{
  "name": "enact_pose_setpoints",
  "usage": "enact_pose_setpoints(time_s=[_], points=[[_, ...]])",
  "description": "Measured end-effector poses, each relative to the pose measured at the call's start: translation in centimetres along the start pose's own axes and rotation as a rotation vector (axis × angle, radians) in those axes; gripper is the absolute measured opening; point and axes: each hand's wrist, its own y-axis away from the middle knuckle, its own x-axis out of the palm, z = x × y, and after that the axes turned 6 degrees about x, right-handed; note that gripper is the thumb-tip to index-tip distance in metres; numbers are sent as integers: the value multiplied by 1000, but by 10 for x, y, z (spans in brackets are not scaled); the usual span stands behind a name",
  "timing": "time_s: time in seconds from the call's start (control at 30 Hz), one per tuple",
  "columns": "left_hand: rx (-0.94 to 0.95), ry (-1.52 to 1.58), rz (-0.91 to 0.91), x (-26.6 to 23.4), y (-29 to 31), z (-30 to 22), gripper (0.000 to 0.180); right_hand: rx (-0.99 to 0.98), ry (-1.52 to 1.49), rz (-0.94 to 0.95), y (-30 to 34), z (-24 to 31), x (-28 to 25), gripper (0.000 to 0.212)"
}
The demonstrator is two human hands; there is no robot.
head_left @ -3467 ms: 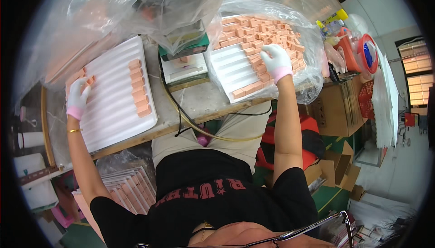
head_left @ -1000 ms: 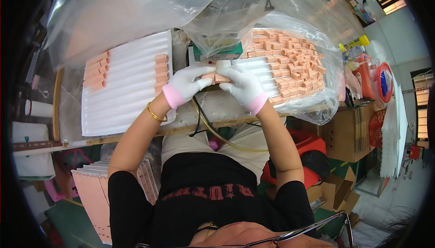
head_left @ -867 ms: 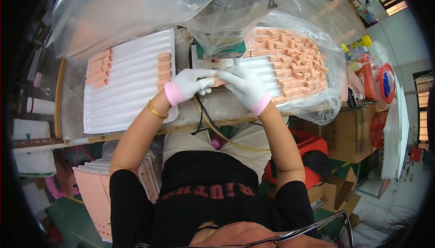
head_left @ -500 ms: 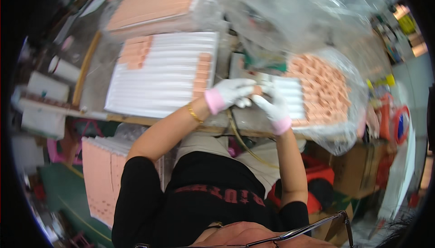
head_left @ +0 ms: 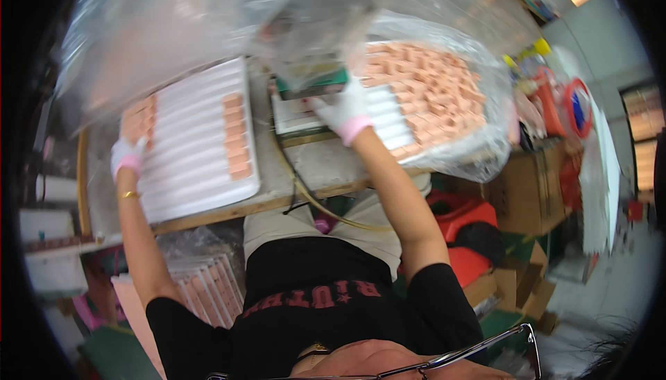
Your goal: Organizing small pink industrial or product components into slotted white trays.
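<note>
My left hand (head_left: 127,156), in a white glove with a pink cuff, is at the left edge of a white ridged tray (head_left: 187,147). It touches the near end of a group of peach blocks (head_left: 141,117); blur hides whether its fingers hold one. Farther right on the tray stands a column of peach blocks (head_left: 236,137). My right hand (head_left: 343,112), gloved the same way, is beside a small green-topped device (head_left: 312,87), thumb stretched out and fingers apart. Right of it, a second white ridged tray (head_left: 385,116) carries many loose peach blocks (head_left: 430,92).
Clear plastic sheeting (head_left: 173,26) covers the far side of the table. A cable (head_left: 291,175) runs over the wooden front edge. Below left stand stacked trays (head_left: 208,290) of peach pieces; at the right are a cardboard box (head_left: 531,189) and a red stool (head_left: 461,224).
My hands have parted from around a small peach block. The left has gone left to the tray's far-left blocks; the right is at the device. The view has shifted, and plastic now hangs closer.
</note>
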Motion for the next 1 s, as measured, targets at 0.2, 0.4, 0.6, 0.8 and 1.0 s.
enact_pose_setpoints(time_s=[0.2, 0.4, 0.6, 0.8, 1.0], points=[[-110, -80, -94, 53, -20, 37, 62, -155, 299, -119, 0, -34, -41, 28], [-33, 290, -116, 64, -31, 46, 44, 90, 1021, -49, 4, -96, -115, 27], [183, 538, -498, 69, -17, 28, 35, -114, 1001, 36, 8, -103, -113, 25], [245, 1039, -62, -2, 47, -88, 38, -57, 1003, 82, 4, -100, -109, 19], [472, 1358, 295, 0, 111, -180, 45, -31, 1049, 220, -3, -99, -115, 18]])
